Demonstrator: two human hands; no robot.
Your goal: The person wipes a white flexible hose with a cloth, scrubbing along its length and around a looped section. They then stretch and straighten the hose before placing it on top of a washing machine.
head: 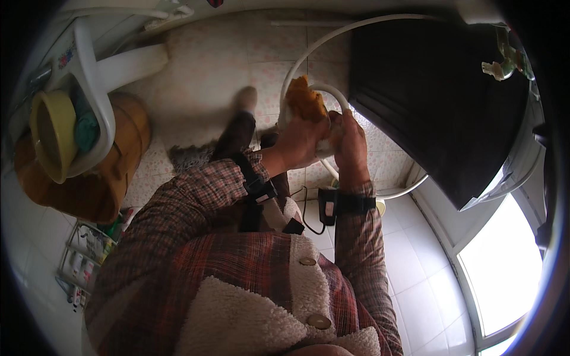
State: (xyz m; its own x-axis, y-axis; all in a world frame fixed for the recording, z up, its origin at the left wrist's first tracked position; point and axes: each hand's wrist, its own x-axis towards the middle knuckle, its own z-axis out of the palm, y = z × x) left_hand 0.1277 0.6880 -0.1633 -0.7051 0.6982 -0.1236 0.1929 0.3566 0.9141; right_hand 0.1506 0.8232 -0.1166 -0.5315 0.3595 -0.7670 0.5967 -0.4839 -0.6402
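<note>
Both hands are close together in front of my body. My left hand [300, 140] is closed around an orange-brown cloth or sponge [305, 100]; blur leaves its exact kind unclear. My right hand [350, 142] grips a pale hose [331, 91], which bends over between the hands. A whitish part [325, 147] of unclear kind lies between my palms, partly hidden by the fingers. The hose loops up behind the cloth and across towards the upper right. Straps with small dark devices are on both wrists.
At the left, a white washbasin [104, 115] holds a yellow plastic basin [55, 133] and teal cloth [87, 124], above a wooden tub [133, 129]. A large dark appliance or cabinet [427, 98] stands right, near a metal tap [503, 69]. A grey shaggy mat [189, 158] lies on floor tiles.
</note>
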